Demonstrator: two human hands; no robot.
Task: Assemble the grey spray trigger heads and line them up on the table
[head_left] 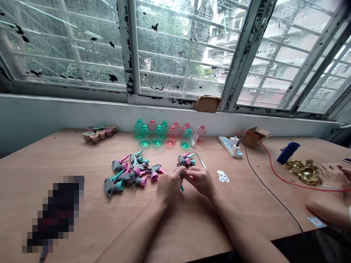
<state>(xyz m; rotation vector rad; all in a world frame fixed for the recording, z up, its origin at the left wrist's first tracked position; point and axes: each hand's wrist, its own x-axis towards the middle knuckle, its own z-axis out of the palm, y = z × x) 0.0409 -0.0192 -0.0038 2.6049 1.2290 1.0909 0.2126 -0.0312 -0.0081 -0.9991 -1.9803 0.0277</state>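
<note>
My left hand (168, 185) is closed around a trigger spray head (182, 188), mostly hidden by the fingers; a teal lever pokes out below and a teal collar shows between the hands. My right hand (201, 181) pinches at that collar with thumb and fingertips. Left of my hands lies a loose pile of grey spray heads (131, 174) with pink or teal levers and collars. Just beyond my fingers is a smaller group of spray heads (186, 159), beside metal tweezers (200, 159). Several white washers (223, 176) lie to the right.
Green bottles (158, 136) and red bottles (171, 136) stand near the wall. A power strip (230, 147) trails cables. Small containers (101, 134) sit at back left, a blurred dark object (56, 215) at front left. At right, a co-worker's hand (333, 175) is by gold-coloured parts (303, 171).
</note>
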